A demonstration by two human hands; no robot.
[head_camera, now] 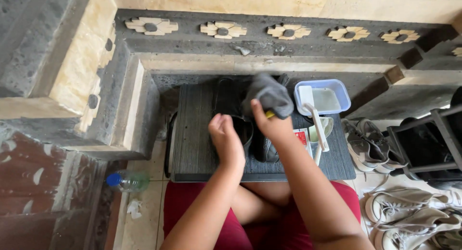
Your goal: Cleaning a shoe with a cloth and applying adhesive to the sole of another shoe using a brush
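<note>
Shoe (pixel 240 130) on mat (pixel 192 130); tub (pixel 322 97), brush (pixel 315 118) beside.

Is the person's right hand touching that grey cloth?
Touching. The head view shows the right hand gripping the grey cloth, its fingers bunched into the fabric above the dark shoe, with no gap between them.

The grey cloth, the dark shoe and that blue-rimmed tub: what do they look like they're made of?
The grey cloth, gripped by the right hand, looks like soft woven or knitted fabric: it drapes and folds, matte. The dark shoe seems to be leather or a leather-like material, with a faint sheen. The tub looks like plastic: thin translucent walls, glossy blue rim.
</note>
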